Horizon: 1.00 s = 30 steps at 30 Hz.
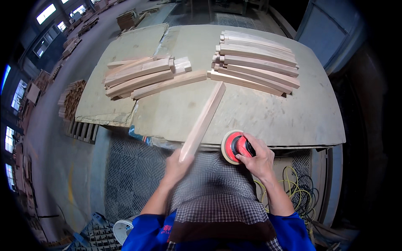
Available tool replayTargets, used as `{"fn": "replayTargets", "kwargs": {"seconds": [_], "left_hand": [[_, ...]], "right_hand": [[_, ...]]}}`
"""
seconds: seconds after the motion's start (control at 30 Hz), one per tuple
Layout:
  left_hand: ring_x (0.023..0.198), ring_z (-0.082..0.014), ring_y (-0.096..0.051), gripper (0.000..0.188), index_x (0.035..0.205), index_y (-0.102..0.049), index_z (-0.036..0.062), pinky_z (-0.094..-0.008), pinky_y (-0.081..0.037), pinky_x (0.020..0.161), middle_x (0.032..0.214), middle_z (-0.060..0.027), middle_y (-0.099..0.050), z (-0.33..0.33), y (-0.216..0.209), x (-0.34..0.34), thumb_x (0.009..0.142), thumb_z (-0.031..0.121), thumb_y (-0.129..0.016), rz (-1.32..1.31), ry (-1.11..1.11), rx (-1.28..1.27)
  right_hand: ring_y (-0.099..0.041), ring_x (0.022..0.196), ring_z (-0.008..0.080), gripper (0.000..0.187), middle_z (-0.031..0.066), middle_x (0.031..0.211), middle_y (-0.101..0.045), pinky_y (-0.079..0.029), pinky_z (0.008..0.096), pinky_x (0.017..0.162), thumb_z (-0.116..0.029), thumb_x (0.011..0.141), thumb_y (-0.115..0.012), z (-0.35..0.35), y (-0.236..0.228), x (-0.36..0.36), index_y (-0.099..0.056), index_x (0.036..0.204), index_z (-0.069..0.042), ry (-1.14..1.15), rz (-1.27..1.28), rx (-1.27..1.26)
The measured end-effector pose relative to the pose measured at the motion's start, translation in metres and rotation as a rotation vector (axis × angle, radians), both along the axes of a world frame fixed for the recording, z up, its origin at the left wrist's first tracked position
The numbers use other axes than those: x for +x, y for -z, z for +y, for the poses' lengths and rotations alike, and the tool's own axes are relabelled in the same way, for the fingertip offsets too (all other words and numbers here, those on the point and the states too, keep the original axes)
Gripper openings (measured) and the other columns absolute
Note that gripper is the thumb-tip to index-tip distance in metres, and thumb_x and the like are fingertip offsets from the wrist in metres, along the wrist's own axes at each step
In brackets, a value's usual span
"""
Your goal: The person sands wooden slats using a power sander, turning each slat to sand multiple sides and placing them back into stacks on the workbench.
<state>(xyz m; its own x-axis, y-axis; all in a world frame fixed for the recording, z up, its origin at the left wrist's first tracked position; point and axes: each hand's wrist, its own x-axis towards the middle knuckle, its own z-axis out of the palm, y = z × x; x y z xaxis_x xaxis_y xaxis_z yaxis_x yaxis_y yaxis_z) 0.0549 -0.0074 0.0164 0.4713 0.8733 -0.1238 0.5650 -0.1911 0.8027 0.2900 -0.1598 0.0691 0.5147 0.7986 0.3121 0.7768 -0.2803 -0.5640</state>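
My left hand [177, 167] is closed around the near end of a pale wooden bar [202, 121], which slants away over the table with its far end close to the stacked pieces. In my right hand [260, 159] is a red and black orbital sander [237, 147], gripped by its body and tilted so its round pale pad faces left. The sander is at the table's front edge, apart from the bar. Two piles of similar wooden bars lie farther back, a left pile [144, 77] and a larger right pile [257, 62].
A worn, pale covering lies on the worktable [293, 119], split along a seam at left. Yellow and dark hoses [295, 188] coil on the floor at lower right. A white bucket [122, 231] stands at lower left, and a pallet of wood pieces [73, 100] sits left of the table.
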Motion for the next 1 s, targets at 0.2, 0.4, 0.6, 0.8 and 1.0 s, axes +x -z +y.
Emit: {"fn": "replayTargets", "kwargs": {"seconds": [0.2,0.4,0.6,0.8,1.0], "left_hand": [[0.082,-0.0220,-0.070,0.033,0.106,-0.065,-0.0001,-0.0333,-0.053,0.074,0.089,-0.0172,-0.071,-0.026,0.001,-0.047,0.084,0.022,-0.073,-0.017,-0.025,-0.020],[0.074,-0.0342,-0.071,0.028,0.100,-0.062,0.0010,-0.0380,-0.055,0.063,0.081,-0.0209,-0.068,-0.035,0.026,-0.071,0.083,0.020,-0.074,0.092,0.134,0.306],[0.064,-0.0213,-0.066,0.021,0.098,-0.063,-0.0003,-0.0320,-0.052,0.058,0.078,-0.0134,-0.067,-0.032,0.009,-0.066,0.084,0.013,-0.071,-0.031,0.088,0.223],[0.055,-0.0074,-0.055,0.020,0.098,-0.065,-0.0025,-0.0233,-0.044,0.050,0.073,-0.0049,-0.066,-0.014,0.017,-0.078,0.089,0.014,-0.070,-0.318,-0.015,-0.479],[0.055,-0.0062,-0.053,0.016,0.100,-0.063,-0.0044,-0.0213,-0.042,0.048,0.075,-0.0068,-0.067,0.000,0.007,-0.077,0.091,0.009,-0.064,-0.412,0.012,-0.663]], "right_hand": [[-0.067,0.085,0.0312,0.069,0.0106,0.100,-0.066,-0.055,0.0413,0.072,-0.021,0.064,-0.083,0.021,-0.001,0.010,-0.060,0.129,-0.025,-0.027,-0.003,0.042],[-0.066,0.090,0.0358,0.065,0.0148,0.102,-0.064,-0.053,0.0447,0.077,-0.025,0.070,-0.080,0.094,-0.025,0.006,-0.058,0.132,-0.028,-0.133,-0.018,-0.094],[-0.066,0.086,0.0359,0.066,0.0180,0.096,-0.065,-0.053,0.0451,0.075,-0.027,0.071,-0.081,0.153,-0.041,0.026,-0.059,0.132,-0.027,-0.143,-0.120,-0.266],[-0.064,0.097,0.0345,0.071,0.0140,0.103,-0.064,-0.050,0.0433,0.083,-0.022,0.066,-0.084,0.147,-0.030,0.051,-0.058,0.133,-0.025,-0.111,-0.036,-0.158],[-0.063,0.108,0.0342,0.080,0.0147,0.110,-0.065,-0.052,0.0408,0.091,-0.012,0.060,-0.087,0.129,0.004,0.046,-0.058,0.133,-0.026,-0.128,0.039,-0.067]]}}
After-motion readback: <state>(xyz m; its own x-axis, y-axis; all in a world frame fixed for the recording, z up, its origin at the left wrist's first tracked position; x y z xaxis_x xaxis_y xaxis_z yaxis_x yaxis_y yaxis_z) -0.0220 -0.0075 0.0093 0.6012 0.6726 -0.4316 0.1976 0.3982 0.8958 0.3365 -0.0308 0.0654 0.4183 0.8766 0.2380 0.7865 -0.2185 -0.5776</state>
